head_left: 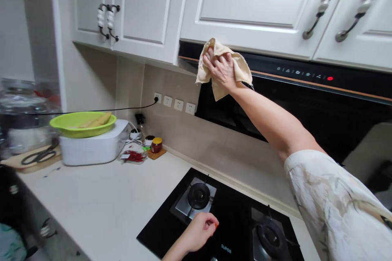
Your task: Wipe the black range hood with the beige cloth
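Observation:
My right hand [223, 69] is raised and presses a beige cloth [243, 69] against the left end of the range hood's black front strip [266, 63]. Its fingers are bent into the fabric, and the cloth's corners hang loose around them. Low over the black gas stove [228, 216], my left hand [200, 230] is closed with the fingers curled in. A small orange spot shows at its fingertips, too small to identify. The near-left burner [199, 195] lies just beyond this hand.
White cabinets [147, 4] with beaded handles hang above. On the counter [101, 200] stand a white box [92, 147] bearing a green basin [82, 131], a jar with a yellow lid [157, 145] and a red packet [133, 156]. Scissors [39, 156] lie on a wooden board. A black cord [128, 109] runs to the sockets.

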`<state>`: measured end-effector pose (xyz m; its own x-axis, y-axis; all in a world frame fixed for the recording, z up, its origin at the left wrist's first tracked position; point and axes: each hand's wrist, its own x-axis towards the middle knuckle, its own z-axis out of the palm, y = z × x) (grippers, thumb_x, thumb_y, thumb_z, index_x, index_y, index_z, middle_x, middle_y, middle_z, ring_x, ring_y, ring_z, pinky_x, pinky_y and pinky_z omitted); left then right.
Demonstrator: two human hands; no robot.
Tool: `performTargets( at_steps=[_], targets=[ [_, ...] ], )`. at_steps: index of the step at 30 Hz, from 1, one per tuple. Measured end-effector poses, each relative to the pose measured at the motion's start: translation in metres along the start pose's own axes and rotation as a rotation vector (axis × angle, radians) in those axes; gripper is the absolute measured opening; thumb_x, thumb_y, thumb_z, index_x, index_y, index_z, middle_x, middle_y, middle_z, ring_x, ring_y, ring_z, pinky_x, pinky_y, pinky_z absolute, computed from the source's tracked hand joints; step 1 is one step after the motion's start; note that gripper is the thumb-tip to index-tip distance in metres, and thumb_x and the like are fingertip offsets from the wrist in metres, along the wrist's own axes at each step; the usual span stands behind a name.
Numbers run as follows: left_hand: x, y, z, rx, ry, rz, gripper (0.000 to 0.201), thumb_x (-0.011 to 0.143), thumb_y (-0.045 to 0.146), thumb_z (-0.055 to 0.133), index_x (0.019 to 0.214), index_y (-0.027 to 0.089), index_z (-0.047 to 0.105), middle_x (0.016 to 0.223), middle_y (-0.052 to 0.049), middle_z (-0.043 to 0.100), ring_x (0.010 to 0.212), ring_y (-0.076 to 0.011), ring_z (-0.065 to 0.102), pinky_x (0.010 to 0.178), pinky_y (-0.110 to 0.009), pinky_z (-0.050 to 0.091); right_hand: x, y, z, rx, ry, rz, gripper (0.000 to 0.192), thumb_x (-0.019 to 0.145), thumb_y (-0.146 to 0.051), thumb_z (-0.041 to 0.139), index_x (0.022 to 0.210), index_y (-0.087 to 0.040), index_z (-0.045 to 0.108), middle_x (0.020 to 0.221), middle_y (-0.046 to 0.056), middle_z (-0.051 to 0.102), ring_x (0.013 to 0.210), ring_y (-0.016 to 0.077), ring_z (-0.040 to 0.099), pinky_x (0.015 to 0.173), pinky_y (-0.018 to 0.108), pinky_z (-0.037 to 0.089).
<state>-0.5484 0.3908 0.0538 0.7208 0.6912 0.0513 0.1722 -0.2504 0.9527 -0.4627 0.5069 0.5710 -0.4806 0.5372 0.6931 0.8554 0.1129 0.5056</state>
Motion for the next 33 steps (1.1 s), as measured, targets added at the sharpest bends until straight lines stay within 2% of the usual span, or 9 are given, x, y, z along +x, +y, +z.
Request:
performTargets(
  at_steps=[6, 9, 12, 18, 22, 25, 28, 31, 33],
  targets=[
    [0.02, 0.016, 0.032, 0.037, -0.115, 0.068, 0.027, 0.085, 0.027, 0.059, 0.1, 0.012, 0.076, 0.079, -0.005, 0.072, 0.074, -0.019, 0.069, 0.068, -0.026, 0.047, -0.076, 0.051, -0.044, -0.148, -0.046, 0.074, 0.065, 0.109, -0.027, 0.0, 0.167, -0.025, 0.029, 0.174, -0.002, 0.018, 0.142, 0.0292, 0.04, 0.118, 0.063, 0.018],
    [0.03, 0.026, 0.051, 0.08, -0.169, 0.079, 0.028, 0.085, 0.027, 0.058, 0.1, 0.011, 0.076, 0.079, -0.006, 0.072, 0.072, -0.0188, 0.068, 0.068, -0.026, 0.047, -0.126, 0.088, -0.069, -0.268, -0.063, 0.103, 0.066, 0.11, -0.027, -0.003, 0.169, -0.028, 0.027, 0.175, -0.001, 0.01, 0.139, 0.0308, 0.044, 0.117, 0.064, 0.022],
    [0.041, 0.04, 0.072, 0.115, -0.226, 0.08, 0.029, 0.084, 0.027, 0.059, 0.101, 0.011, 0.076, 0.076, -0.005, 0.071, 0.071, -0.0186, 0.067, 0.067, -0.026, 0.047, -0.184, 0.132, -0.096, -0.373, -0.055, 0.171, 0.067, 0.109, -0.028, -0.002, 0.168, -0.031, 0.028, 0.175, 0.003, 0.01, 0.14, 0.0328, 0.046, 0.114, 0.066, 0.026],
    [0.061, 0.073, 0.109, 0.18, -0.303, 0.109, 0.028, 0.083, 0.026, 0.059, 0.1, 0.012, 0.077, 0.08, -0.005, 0.072, 0.075, -0.019, 0.068, 0.067, -0.025, 0.048, -0.302, 0.227, -0.144, -0.619, -0.008, 0.361, 0.059, 0.112, -0.032, 0.011, 0.165, -0.034, 0.037, 0.174, 0.007, 0.015, 0.155, 0.0321, 0.031, 0.111, 0.064, 0.031],
    [0.076, 0.1, 0.118, 0.241, -0.305, 0.169, 0.03, 0.086, 0.027, 0.057, 0.103, 0.012, 0.076, 0.083, -0.006, 0.074, 0.076, -0.0192, 0.069, 0.07, -0.026, 0.05, -0.384, 0.292, -0.173, -0.808, -0.014, 0.529, 0.06, 0.111, -0.033, 0.013, 0.164, -0.027, 0.042, 0.174, 0.011, 0.018, 0.16, 0.0312, 0.019, 0.106, 0.062, 0.036],
    [0.094, 0.143, 0.109, 0.297, -0.187, 0.307, 0.033, 0.09, 0.027, 0.054, 0.113, 0.012, 0.073, 0.091, -0.008, 0.076, 0.077, -0.0179, 0.069, 0.073, -0.027, 0.053, -0.441, 0.339, -0.187, -0.915, 0.079, 0.676, 0.066, 0.109, -0.027, 0.005, 0.165, -0.019, 0.039, 0.171, 0.014, 0.024, 0.16, 0.0289, 0.023, 0.104, 0.061, 0.039],
    [0.113, 0.212, 0.09, 0.397, 0.08, 0.569, 0.042, 0.093, 0.025, 0.053, 0.132, 0.013, 0.064, 0.097, -0.008, 0.076, 0.073, -0.0154, 0.068, 0.075, -0.027, 0.054, -0.477, 0.371, -0.188, -0.947, 0.211, 0.714, 0.067, 0.108, -0.026, 0.004, 0.168, -0.014, 0.031, 0.169, 0.014, 0.032, 0.157, 0.0274, 0.031, 0.103, 0.057, 0.045],
    [0.129, 0.299, 0.072, 0.52, 0.367, 0.818, 0.064, 0.094, 0.024, 0.053, 0.156, 0.016, 0.041, 0.101, -0.006, 0.074, 0.065, -0.0132, 0.066, 0.074, -0.027, 0.055, -0.485, 0.376, -0.175, -0.97, 0.329, 0.682, 0.063, 0.109, -0.034, 0.016, 0.168, -0.02, 0.033, 0.171, 0.015, 0.027, 0.154, 0.0322, 0.033, 0.101, 0.059, 0.045],
    [0.134, 0.357, 0.065, 0.643, 0.53, 0.873, 0.08, 0.095, 0.026, 0.056, 0.166, 0.016, 0.021, 0.105, -0.008, 0.074, 0.073, -0.0158, 0.069, 0.078, -0.028, 0.056, -0.477, 0.367, -0.164, -0.999, 0.412, 0.726, 0.06, 0.108, -0.039, 0.021, 0.164, -0.027, 0.042, 0.174, 0.014, 0.018, 0.154, 0.0368, 0.031, 0.101, 0.065, 0.041]
  ],
)
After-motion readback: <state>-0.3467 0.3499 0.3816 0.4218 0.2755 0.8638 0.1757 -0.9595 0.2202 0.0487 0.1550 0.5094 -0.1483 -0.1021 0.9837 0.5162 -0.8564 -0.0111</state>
